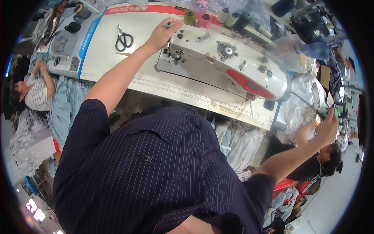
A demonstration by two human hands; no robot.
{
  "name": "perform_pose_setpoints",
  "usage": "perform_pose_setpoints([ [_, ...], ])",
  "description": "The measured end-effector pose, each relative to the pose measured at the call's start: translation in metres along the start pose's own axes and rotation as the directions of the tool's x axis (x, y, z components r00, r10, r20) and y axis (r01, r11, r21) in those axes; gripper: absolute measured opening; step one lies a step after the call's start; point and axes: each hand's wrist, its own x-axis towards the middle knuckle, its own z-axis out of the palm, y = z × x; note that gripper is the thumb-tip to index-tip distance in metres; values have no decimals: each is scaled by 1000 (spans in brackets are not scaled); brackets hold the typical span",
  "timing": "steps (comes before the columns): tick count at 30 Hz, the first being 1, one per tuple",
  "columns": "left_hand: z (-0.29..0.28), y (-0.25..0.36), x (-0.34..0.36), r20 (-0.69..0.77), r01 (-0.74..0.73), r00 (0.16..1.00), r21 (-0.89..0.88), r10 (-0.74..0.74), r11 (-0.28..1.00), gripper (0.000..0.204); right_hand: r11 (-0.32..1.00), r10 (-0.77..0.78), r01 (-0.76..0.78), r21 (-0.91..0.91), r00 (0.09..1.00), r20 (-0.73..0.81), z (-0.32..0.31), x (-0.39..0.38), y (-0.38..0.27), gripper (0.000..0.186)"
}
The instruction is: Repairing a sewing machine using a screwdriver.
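Observation:
A white industrial sewing machine [249,58] with a red panel is set in a pale sewing table [102,58]. My left hand [163,34] is bent round the top of the machine's left end, near the needle parts; its fingertips are partly hidden. Stretched out far to the right beyond the table, my right hand [326,128] is raised with its fingers drawn together, beside small dark and green items. What it holds, if anything, is too small to tell. Black-handled scissors [124,39] lie on the table left of my left arm.
Thread cones, among them an olive cone [189,18] and a pink cone [204,21], stand behind the machine. Clear plastic bags [286,48] are heaped at the back right. One co-worker [37,91] sits at left, another [311,163] at right. Light blue fabric [67,107] hangs at left.

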Motion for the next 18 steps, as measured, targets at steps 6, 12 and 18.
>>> perform_pose_setpoints([
  [6, 9, -4, 7, -45, -49, 998, 84, 53, 995, 42, 879, -306, 375, -295, 917, 255, 82, 178, -105, 57],
  [12, 20, 6, 11, -35, -8, 999, 46, 10, 999, 51, 931, -219, 250, -267, 966, 139, 104, 182, -91, 60],
  [18, -6, -19, 2, -31, -135, 990, 108, 139, 985, 34, 949, 117, 34, 315, 886, -449, 24, -4, -43, 55],
])
